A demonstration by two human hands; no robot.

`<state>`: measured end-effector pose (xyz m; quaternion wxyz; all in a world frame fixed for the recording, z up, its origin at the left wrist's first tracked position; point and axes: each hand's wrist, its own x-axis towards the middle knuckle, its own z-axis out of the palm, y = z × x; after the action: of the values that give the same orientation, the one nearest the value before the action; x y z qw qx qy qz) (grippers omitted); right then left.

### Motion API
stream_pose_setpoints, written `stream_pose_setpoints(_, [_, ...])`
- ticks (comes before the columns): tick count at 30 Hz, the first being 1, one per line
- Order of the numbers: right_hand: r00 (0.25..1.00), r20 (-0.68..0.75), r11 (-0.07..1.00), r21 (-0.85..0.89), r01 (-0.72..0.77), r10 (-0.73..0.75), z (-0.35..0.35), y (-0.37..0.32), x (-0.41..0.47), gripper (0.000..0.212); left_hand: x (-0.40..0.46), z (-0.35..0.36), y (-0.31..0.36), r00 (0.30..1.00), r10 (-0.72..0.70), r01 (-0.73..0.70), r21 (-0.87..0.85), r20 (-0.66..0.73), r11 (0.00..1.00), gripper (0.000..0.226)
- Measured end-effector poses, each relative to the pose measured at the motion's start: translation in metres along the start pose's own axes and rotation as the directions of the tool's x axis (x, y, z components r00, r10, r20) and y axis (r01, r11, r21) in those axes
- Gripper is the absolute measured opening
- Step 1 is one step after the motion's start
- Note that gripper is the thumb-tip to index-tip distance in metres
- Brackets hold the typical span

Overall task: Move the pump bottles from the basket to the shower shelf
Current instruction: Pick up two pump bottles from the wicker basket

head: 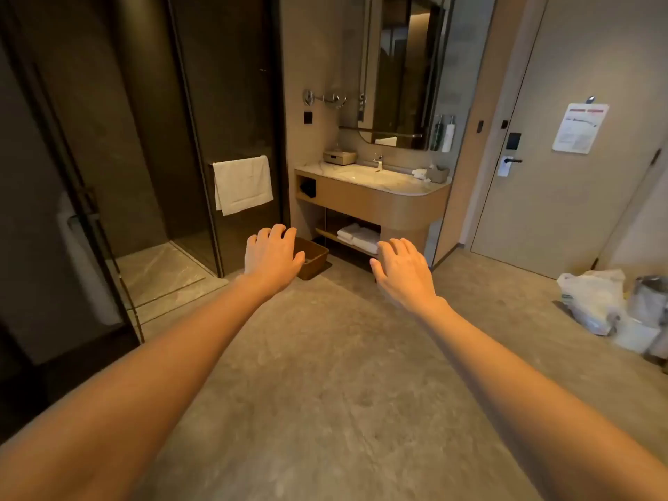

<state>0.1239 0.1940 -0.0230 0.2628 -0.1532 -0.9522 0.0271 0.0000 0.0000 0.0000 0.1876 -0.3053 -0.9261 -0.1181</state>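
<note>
Ahead of both outstretched arms, over the grey floor, the left hand and right hand hang palm-down with fingers spread, each empty. Just beyond the left hand, partly hidden behind it, a brown basket sits on the floor at the foot of the vanity (its contents are too dim to make out, so no pump bottle can be picked out inside). Beyond the right hand's fingertips, folded white towels lie on the vanity's low shelf. To the left of the left hand stands the dark glass shower enclosure, with a white towel draped over a bar on its door. Well to the right of the right hand, a white plastic bag rests on the floor near a closed door.
</note>
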Motion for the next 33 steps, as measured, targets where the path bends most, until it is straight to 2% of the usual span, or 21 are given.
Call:
stream_pose_setpoints(3, [1.0,0.021,1.0,0.007,-0.001,0.001,0.023,0.01,0.019,0.042,0.017,0.026,-0.001,1.0,-0.019,0.019,0.002,0.016,1.0,0.051])
stream_pose_setpoints(10, [0.979,0.203,0.998,0.041,-0.036,0.027,0.126,0.061,0.069,0.048,0.077,0.136,0.013,0.987,0.011,-0.016,0.031,0.161,0.999,0.053])
stream_pose_setpoints(15, [0.953,0.3,0.998,0.045,-0.047,0.032,0.175,0.121,0.138,0.048,0.154,0.203,0.019,0.955,-0.066,0.061,0.024,0.289,0.998,0.052])
stream_pose_setpoints(20, [0.942,0.336,0.998,0.05,-0.04,0.021,0.222,0.172,0.215,0.048,0.217,0.255,0.023,0.934,-0.135,0.133,0.031,0.332,0.991,0.05])
stream_pose_setpoints(28, [0.819,0.574,0.994,0.096,-0.044,-0.019,0.356,0.19,0.256,0.048,0.272,0.366,-0.001,0.842,-0.215,0.199,0.086,0.495,0.976,0.052])
stream_pose_setpoints(30, [0.797,0.602,0.995,0.099,-0.018,-0.046,0.382,0.193,0.292,0.048,0.301,0.39,-0.018,0.838,-0.231,0.211,0.096,0.494,0.973,0.053])
stream_pose_setpoints(33, [0.812,0.58,0.993,0.118,-0.011,-0.06,0.407,0.199,0.363,0.048,0.35,0.412,-0.046,0.859,-0.253,0.231,0.105,0.445,0.967,0.053])
